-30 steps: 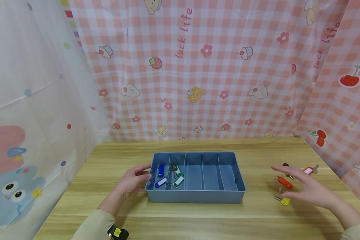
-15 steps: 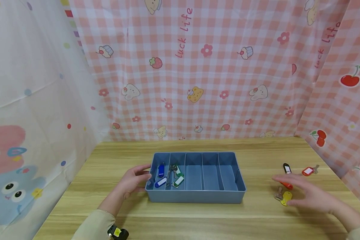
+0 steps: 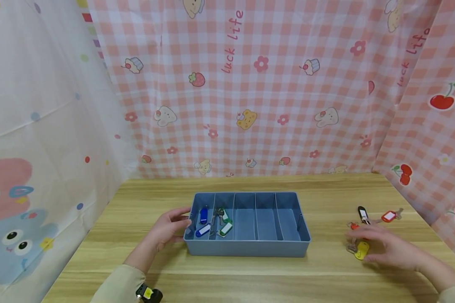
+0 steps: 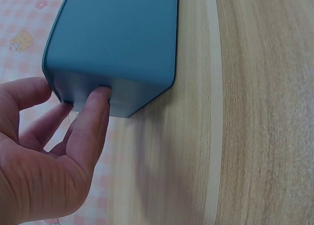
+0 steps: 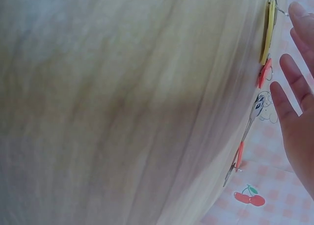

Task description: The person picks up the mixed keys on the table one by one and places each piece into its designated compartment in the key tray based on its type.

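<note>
My left hand (image 3: 166,227) holds the left end of a blue-grey divided tray (image 3: 246,248); one fingertip overlaps the rim, and others press the outer end wall (image 4: 122,90) in the left wrist view. At the right, my right hand (image 3: 396,248) hovers with spread, slightly bent fingers over keys with coloured tags, holding nothing. Beside its thumb lies a yellow key tag (image 3: 362,251). A red key tag (image 3: 354,226) is partly hidden under the fingers. Just beyond are a black key tag (image 3: 362,212) and another red key tag (image 3: 389,216).
Two blue key tags (image 3: 203,215) lie in the tray's leftmost compartment, green key tags (image 3: 226,228) with keys in the second. A black object with a yellow label (image 3: 148,293) is at the left sleeve. Patterned cloth (image 3: 250,97) hangs behind the wooden table (image 3: 250,282).
My right hand has lowered toward the tags and its fingers have drawn closer together, uncovering the black tag and more of the yellow one. The left hand and tray stay still.
</note>
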The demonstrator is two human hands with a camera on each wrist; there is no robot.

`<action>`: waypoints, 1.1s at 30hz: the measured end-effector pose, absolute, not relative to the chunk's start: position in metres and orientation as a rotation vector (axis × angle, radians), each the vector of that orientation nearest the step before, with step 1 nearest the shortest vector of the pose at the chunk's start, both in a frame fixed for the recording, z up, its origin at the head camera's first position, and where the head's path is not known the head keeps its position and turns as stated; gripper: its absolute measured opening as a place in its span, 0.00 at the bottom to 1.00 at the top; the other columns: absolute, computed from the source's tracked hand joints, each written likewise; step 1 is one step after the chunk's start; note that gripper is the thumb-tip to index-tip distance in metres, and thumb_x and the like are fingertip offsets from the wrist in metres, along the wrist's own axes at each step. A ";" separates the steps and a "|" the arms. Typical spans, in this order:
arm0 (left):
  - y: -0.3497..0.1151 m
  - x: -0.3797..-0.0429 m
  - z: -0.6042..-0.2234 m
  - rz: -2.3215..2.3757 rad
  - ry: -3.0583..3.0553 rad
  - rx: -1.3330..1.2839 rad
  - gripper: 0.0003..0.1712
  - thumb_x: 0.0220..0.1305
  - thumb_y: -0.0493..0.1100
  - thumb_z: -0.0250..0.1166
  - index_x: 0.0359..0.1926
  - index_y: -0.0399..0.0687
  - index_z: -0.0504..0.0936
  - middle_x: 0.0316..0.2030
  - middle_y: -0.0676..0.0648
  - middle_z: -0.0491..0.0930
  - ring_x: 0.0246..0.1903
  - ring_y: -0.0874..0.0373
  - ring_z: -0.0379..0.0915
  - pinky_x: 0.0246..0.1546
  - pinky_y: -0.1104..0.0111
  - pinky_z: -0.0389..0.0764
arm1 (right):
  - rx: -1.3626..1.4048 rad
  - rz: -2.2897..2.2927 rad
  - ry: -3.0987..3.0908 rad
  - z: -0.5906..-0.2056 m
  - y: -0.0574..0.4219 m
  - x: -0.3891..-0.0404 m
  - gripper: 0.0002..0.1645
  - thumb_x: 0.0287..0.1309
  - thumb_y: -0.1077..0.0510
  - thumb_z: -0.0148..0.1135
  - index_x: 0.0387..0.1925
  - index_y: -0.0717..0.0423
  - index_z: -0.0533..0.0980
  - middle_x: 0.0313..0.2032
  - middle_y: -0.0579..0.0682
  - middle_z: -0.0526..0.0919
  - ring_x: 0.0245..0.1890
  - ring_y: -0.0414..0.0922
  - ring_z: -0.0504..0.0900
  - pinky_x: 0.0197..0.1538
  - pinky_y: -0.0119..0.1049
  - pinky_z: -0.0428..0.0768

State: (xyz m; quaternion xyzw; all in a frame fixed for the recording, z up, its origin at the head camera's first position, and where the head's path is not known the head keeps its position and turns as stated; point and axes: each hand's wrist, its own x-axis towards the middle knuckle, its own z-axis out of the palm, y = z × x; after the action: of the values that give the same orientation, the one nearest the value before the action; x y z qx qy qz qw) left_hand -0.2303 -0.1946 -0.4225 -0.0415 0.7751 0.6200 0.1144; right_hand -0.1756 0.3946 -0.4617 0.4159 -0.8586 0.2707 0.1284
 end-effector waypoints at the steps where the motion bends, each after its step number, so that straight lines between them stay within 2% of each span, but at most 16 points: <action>1: -0.195 -0.230 -0.422 1.819 2.271 -0.121 0.28 0.67 0.34 0.62 0.68 0.39 0.71 0.58 0.33 0.71 0.55 0.40 0.71 0.43 0.48 0.83 | 1.225 0.795 -2.488 -0.462 0.395 -0.177 0.42 0.35 0.65 0.81 0.58 0.52 0.78 0.58 0.39 0.77 0.64 0.25 0.59 0.65 0.18 0.48; 9: -0.195 -0.230 -0.422 1.822 2.265 -0.128 0.28 0.67 0.34 0.62 0.68 0.39 0.71 0.58 0.33 0.71 0.55 0.40 0.71 0.43 0.49 0.83 | 1.356 0.778 -2.357 -0.469 0.397 -0.186 0.40 0.30 0.68 0.81 0.54 0.54 0.80 0.50 0.46 0.81 0.58 0.33 0.70 0.69 0.23 0.47; 16: -0.195 -0.231 -0.423 1.829 2.262 -0.126 0.28 0.67 0.34 0.62 0.67 0.39 0.71 0.57 0.33 0.71 0.54 0.40 0.71 0.42 0.49 0.84 | 1.375 0.783 -2.330 -0.472 0.395 -0.188 0.37 0.29 0.70 0.79 0.49 0.52 0.81 0.46 0.44 0.82 0.53 0.34 0.72 0.63 0.23 0.55; 26: -0.196 -0.232 -0.424 1.844 2.251 -0.117 0.28 0.66 0.34 0.63 0.67 0.38 0.71 0.56 0.33 0.71 0.53 0.41 0.72 0.41 0.49 0.84 | 1.299 0.729 -2.413 -0.470 0.392 -0.184 0.34 0.31 0.71 0.79 0.45 0.45 0.84 0.44 0.40 0.83 0.49 0.34 0.74 0.59 0.16 0.56; 33: -0.196 -0.231 -0.423 1.839 2.254 -0.109 0.28 0.67 0.34 0.62 0.68 0.38 0.71 0.57 0.33 0.71 0.53 0.40 0.72 0.42 0.49 0.84 | 1.301 0.714 -2.412 -0.474 0.393 -0.186 0.33 0.30 0.71 0.79 0.42 0.42 0.84 0.41 0.39 0.83 0.46 0.35 0.75 0.56 0.15 0.58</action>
State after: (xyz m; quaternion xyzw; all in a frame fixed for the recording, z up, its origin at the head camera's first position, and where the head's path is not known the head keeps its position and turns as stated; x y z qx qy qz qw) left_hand -0.2312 -0.1955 -0.4234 -0.0373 0.7691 0.6276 0.1151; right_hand -0.1862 0.3929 -0.4735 0.4539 -0.8415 0.2492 0.1543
